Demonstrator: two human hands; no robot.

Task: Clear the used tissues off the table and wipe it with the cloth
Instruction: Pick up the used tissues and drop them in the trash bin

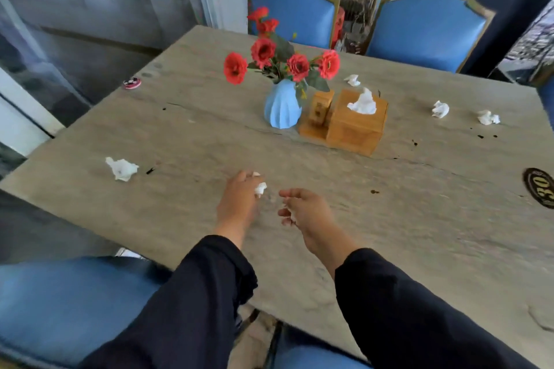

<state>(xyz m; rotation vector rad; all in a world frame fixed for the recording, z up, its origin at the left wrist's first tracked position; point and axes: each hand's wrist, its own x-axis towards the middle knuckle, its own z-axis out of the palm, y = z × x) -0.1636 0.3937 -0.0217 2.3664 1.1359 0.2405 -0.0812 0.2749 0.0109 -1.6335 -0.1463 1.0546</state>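
Four crumpled tissues [121, 169] lay loose on the stone table [186, 141]. Left hand [238, 204] gripped a tissue wad [260, 189]; right hand [308, 213] curled around white scraps [293, 214], grip unclear.

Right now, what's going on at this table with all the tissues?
A person in dark sleeves is clearing crumpled tissues off the table. The left hand holds a small white wad; the right hand seems to have a bit of tissue too. Four used tissues still lie loose: one near left, one behind the tissue box, two at far right. No cloth is in view.
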